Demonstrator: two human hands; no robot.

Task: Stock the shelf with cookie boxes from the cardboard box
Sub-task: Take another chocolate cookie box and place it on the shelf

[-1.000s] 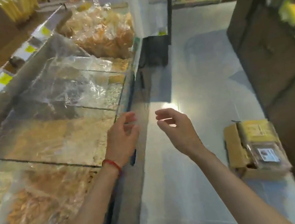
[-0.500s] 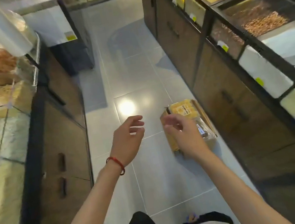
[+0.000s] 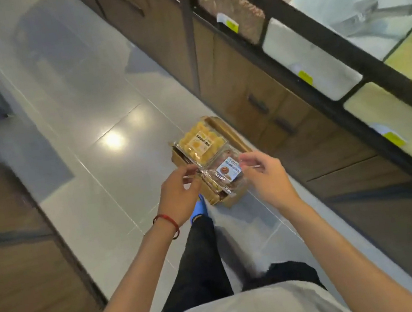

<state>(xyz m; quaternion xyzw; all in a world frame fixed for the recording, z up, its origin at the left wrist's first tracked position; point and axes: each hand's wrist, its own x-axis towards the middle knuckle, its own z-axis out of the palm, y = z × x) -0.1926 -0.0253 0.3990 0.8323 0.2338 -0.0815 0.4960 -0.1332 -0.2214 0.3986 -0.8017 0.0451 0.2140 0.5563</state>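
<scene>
A brown cardboard box lies on the tiled floor beside the right-hand cabinet. Inside it are clear cookie boxes: one with yellow cookies at the far end and one with dark cookies and a round label at the near end. My left hand, with a red string at the wrist, hovers over the box's left side with loosely curled fingers and holds nothing. My right hand hovers over its right side, also empty. Whether the fingertips touch the packaging cannot be told.
A dark-framed counter of glass bulk bins runs along the right, with wooden drawers below and a metal scoop in one bin. A wooden cabinet lines the left. My leg and blue shoe stand next to the box.
The view swung from the left counter down to the aisle floor. Both hands came closer together and now hang over the cardboard box, which looks nearer and more centred.
</scene>
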